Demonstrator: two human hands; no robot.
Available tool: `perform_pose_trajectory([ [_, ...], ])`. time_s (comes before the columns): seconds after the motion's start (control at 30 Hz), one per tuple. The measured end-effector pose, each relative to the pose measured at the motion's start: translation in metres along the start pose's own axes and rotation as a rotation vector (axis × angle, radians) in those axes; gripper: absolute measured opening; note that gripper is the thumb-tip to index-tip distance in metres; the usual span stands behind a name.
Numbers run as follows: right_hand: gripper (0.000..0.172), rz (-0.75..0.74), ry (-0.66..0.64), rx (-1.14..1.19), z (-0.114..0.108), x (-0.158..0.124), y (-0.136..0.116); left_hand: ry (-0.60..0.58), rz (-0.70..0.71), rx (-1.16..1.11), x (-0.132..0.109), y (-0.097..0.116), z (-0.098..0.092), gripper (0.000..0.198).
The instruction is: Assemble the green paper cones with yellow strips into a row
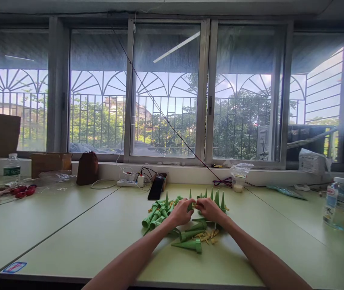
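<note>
In the head view my left hand [182, 212] is curled around a green plastic spike [190, 197] that points upward. Close beside it, my right hand [208, 208] pinches at a small yellow piece [195, 204], mostly covered by the fingertips. Left of the hands is a heap of green cone-shaped spikes [155, 215], many lying on their sides. Several more green spikes [222, 201] stand tip-up behind my right hand. Below my hands, a green spike [190, 245] lies flat near loose yellow plastic pieces [209, 236].
A phone [156, 187] leans near a power strip [131, 183] at the back of the table [99, 241]. Bottles stand at left [11, 167] and right [336, 203]. A brown pouch [87, 168], red round items [23, 191] and a plastic cup [238, 181] are also present.
</note>
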State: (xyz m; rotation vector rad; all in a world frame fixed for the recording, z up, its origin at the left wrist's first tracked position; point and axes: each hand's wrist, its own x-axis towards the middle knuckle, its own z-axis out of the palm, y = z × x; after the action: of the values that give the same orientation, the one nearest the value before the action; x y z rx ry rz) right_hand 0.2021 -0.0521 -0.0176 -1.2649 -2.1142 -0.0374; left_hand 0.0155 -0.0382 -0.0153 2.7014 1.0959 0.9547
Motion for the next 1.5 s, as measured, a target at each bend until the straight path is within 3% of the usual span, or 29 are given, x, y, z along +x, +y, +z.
perform_pose_trajectory([
  [0.23, 0.021, 0.007, -0.003, -0.013, -0.0007, -0.0004, -0.0025, 0.006, 0.012, -0.014, 0.0007, -0.0021, 0.0008, 0.042],
  [0.5, 0.012, -0.004, 0.043, 0.023, 0.0039, 0.0003, 0.0004, 0.002, -0.001, 0.003, 0.0008, 0.0001, -0.0005, 0.043],
  [1.5, 0.016, 0.026, -0.036, -0.092, 0.0024, -0.0018, -0.0038, -0.018, 0.002, -0.012, 0.0003, -0.0032, 0.0011, 0.04],
])
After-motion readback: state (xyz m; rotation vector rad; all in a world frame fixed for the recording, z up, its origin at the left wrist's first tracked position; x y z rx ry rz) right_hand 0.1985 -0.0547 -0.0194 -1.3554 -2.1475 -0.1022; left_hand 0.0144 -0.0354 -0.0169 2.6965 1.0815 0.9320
